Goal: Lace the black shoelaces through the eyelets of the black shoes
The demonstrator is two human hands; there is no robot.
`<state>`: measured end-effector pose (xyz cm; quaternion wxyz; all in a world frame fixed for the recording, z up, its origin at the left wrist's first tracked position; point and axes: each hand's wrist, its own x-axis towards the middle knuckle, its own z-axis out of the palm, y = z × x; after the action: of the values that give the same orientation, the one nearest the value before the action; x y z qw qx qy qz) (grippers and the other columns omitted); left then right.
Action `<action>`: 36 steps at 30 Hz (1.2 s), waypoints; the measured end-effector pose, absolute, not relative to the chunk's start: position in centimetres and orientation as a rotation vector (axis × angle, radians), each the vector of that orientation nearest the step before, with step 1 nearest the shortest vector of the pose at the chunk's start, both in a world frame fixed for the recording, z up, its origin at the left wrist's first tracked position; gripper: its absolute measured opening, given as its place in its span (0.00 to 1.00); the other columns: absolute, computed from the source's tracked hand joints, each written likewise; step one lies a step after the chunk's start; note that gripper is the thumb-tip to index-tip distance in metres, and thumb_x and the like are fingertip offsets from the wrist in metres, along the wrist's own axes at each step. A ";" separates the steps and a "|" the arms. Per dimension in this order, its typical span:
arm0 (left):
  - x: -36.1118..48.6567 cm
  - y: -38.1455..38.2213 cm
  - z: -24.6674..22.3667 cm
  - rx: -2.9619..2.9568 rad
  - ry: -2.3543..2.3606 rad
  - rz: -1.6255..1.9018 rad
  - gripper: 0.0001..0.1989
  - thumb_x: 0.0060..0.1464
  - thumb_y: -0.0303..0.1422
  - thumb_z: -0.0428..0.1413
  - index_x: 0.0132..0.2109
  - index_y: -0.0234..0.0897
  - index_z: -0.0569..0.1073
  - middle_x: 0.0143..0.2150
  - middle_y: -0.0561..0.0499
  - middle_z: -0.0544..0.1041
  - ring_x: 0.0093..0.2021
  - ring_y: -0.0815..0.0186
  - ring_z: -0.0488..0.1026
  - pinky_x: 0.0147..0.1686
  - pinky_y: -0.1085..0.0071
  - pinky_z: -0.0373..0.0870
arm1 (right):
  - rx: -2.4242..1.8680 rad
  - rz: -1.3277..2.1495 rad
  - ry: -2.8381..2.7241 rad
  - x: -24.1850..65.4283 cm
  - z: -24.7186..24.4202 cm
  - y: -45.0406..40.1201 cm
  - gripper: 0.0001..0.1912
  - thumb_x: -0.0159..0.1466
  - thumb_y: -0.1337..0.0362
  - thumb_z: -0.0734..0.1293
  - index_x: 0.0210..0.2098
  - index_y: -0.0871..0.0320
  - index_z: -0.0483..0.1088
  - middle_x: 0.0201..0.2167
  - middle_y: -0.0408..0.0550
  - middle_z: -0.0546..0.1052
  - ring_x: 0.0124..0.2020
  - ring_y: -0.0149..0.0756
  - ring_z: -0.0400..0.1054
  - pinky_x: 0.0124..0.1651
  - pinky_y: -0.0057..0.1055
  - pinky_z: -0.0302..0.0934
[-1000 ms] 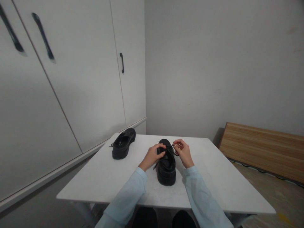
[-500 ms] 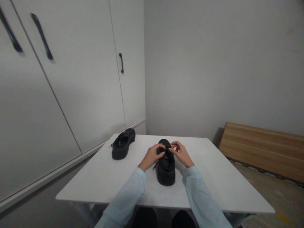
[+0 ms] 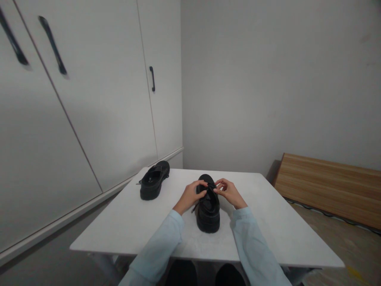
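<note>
A black lace-up shoe [image 3: 208, 220] stands upright in front of me, its heel towards me and its toe pointing away. From the left, my left hand [image 3: 192, 195] reaches over the lacing, thumb and fingers closed near the top of the shoe. On the other side, my right hand [image 3: 228, 191] pinches at the right edge of the lacing, where a dark shoelace appears to be between thumb and fingers. The fine run of the laces is too small and dark to follow. One lace end sticks out at the shoe's left side, below my left hand.
A second black shoe [image 3: 151, 192] rests at the far left of the white table [image 3: 119, 234]. White cabinets [image 3: 98, 99] with dark handles line the left. A wood-grain board [image 3: 327, 186] leans by the grey wall at the right.
My right hand has shifted slightly to the right, away from the middle of the shoe. The left hand and both shoes have stayed in place.
</note>
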<state>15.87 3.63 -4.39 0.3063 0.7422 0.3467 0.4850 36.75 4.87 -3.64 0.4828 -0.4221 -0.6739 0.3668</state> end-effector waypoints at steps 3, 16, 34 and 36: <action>15.9 3.6 -4.4 1.959 0.916 1.290 0.11 0.51 0.30 0.58 0.43 0.37 0.75 0.49 0.45 0.77 0.53 0.59 0.71 0.58 0.61 0.61 | -1.035 0.902 -1.611 36.8 -3.7 4.9 0.18 0.46 0.56 0.75 0.32 0.58 0.70 0.18 0.39 0.73 0.19 0.29 0.61 0.25 0.27 0.53; 15.9 3.7 -4.5 1.954 0.925 1.280 0.11 0.50 0.30 0.58 0.43 0.37 0.75 0.49 0.45 0.77 0.54 0.59 0.70 0.59 0.60 0.60 | -1.045 0.745 -1.383 36.8 -3.6 5.1 0.17 0.47 0.56 0.74 0.33 0.57 0.72 0.26 0.44 0.74 0.27 0.34 0.65 0.32 0.31 0.60; 15.6 3.6 -4.1 1.965 1.014 1.363 0.10 0.54 0.35 0.57 0.42 0.38 0.77 0.46 0.46 0.78 0.53 0.58 0.70 0.56 0.63 0.61 | -1.134 0.529 -1.465 36.5 -3.5 4.6 0.17 0.55 0.55 0.68 0.41 0.55 0.71 0.46 0.52 0.74 0.48 0.46 0.66 0.49 0.45 0.58; 15.6 3.7 -4.1 1.997 1.088 1.397 0.08 0.53 0.36 0.58 0.39 0.38 0.76 0.42 0.47 0.77 0.48 0.59 0.71 0.53 0.63 0.63 | -1.091 0.606 -1.575 36.3 -3.2 4.3 0.19 0.56 0.54 0.68 0.44 0.54 0.71 0.48 0.51 0.73 0.51 0.47 0.65 0.53 0.46 0.57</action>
<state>15.57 3.71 -4.13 0.2342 0.7275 0.3962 0.5088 36.30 4.27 -3.22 0.5363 -0.4581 -0.6616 0.2545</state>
